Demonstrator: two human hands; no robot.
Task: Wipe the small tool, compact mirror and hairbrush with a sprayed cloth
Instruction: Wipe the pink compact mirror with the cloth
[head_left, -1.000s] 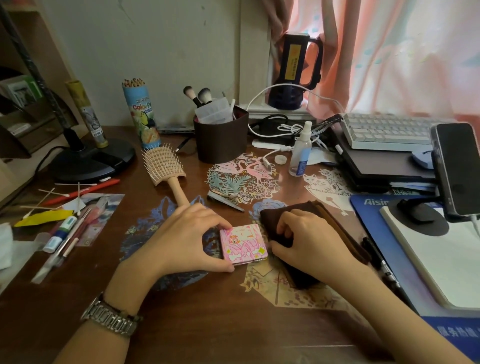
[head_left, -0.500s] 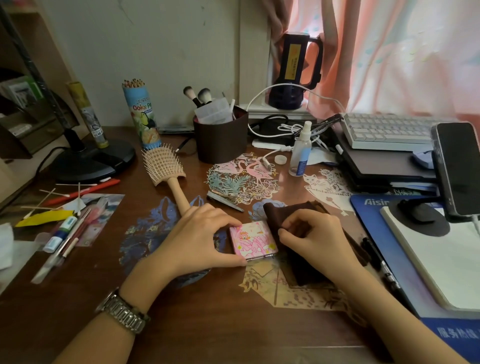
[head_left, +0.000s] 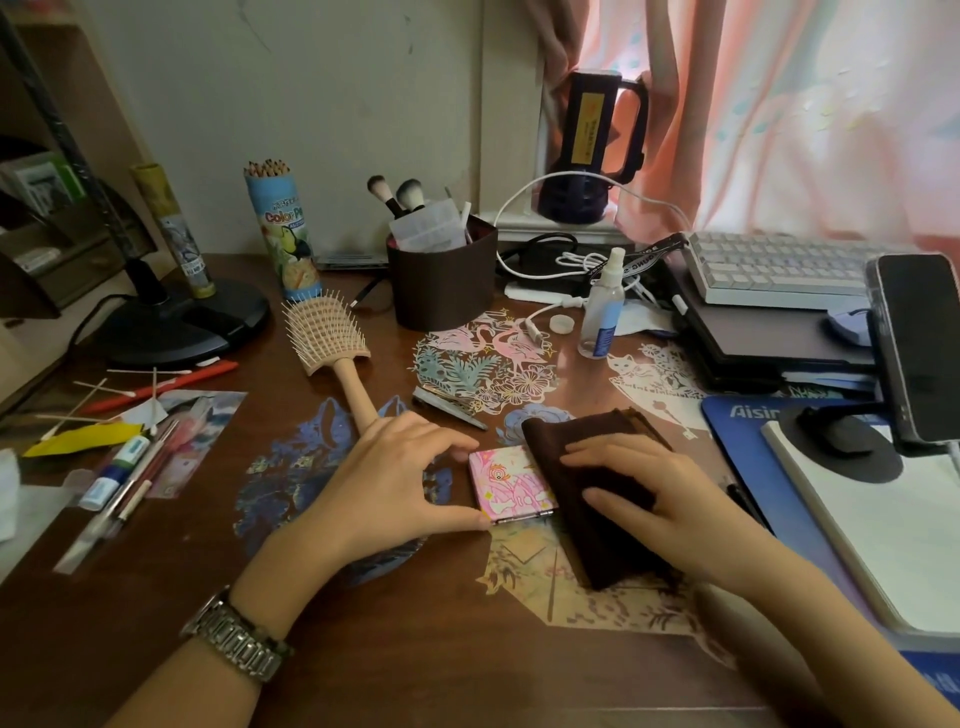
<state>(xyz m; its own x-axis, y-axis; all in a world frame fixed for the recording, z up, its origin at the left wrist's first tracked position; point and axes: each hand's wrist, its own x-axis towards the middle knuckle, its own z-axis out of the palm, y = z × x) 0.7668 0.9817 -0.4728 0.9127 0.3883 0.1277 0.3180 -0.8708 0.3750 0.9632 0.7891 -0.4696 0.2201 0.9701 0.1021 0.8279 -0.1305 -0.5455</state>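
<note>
Now, mirror step: we are at the compact mirror, which lies flat and closed on the desk between our two hands
Left hand: our left hand pinches the mirror by its left edge, fingers on the far corner and thumb on the near corner, steadying it
Right hand: our right hand lies flat, fingers straight, pressing on the brown cloth
Cloth: folded and dark; its left edge overlaps the right side of the mirror's lid, while most of the pink lid is bare
Progress: we judge the mirror wipe to be under way, not finished; whether its underside or inside has been cleaned we cannot tell
Small tool: the metal small tool lies just beyond our left fingers, apart from the cloth; nothing here shows whether it has been wiped
Hairbrush: the hairbrush rests bristles up, its handle end running under our left hand; we read it as not yet done
Spray bottle: the spray bottle stands upright farther back, its cap off beside it
Left to do: finish the mirror, then the hairbrush, and the tool if it is not yet wiped
</note>
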